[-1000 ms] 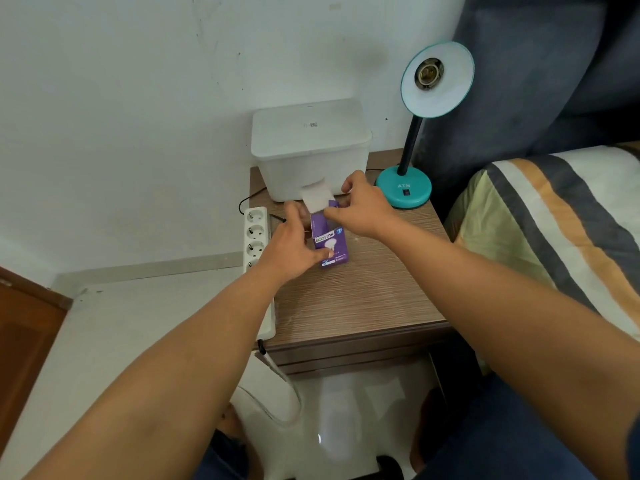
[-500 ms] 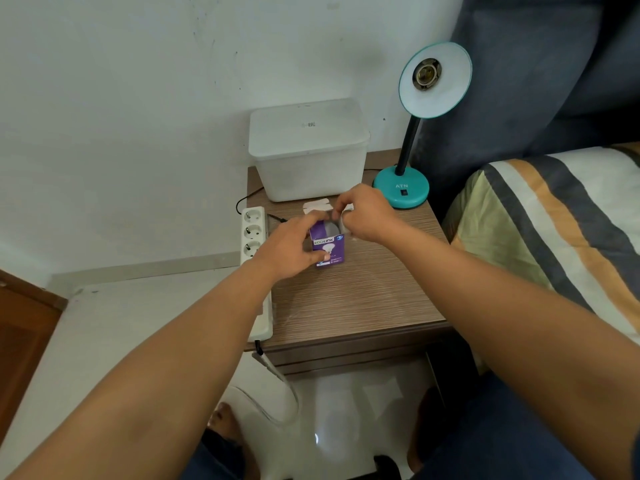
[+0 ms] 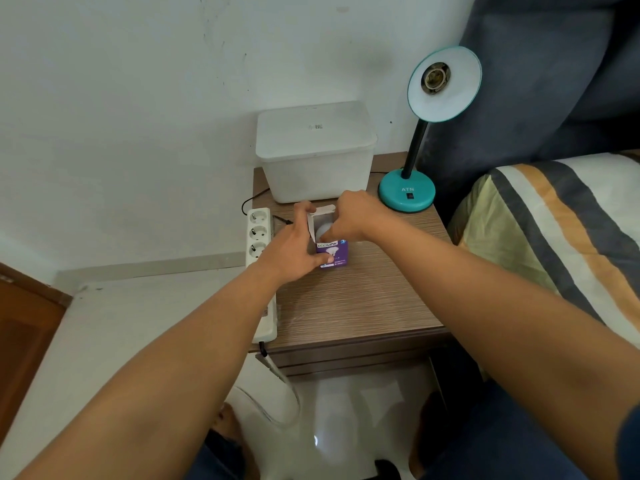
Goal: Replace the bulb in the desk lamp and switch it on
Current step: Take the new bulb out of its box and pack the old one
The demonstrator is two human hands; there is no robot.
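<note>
Reaching into the purple bulb box (image 3: 333, 252), we now have our right hand (image 3: 356, 216) at its open top, fingertips curled down onto the pale dome of the new bulb (image 3: 325, 229), which shows just inside the mouth. A moment ago that hand was only working the white flap; now the flaps stand up and apart and the bulb is exposed, so the box is open and the step in hand has become drawing the bulb out. Our left hand (image 3: 294, 245) is wrapped around the left side and lower front of the box, steadying it upright on the wooden nightstand (image 3: 363, 299). Whether the right fingers have truly pinched the bulb or merely touch it, we cannot tell, since the hand hides the contact. The teal desk lamp (image 3: 407, 195) stands near the back right corner, its shade tipped toward us with the socket (image 3: 435, 77) bare, so the old bulb is already out. The switch on its base is untouched, we judge. Next we need a gentle, straight lift, keeping the box pinned so it does not ride up with the bulb.
</note>
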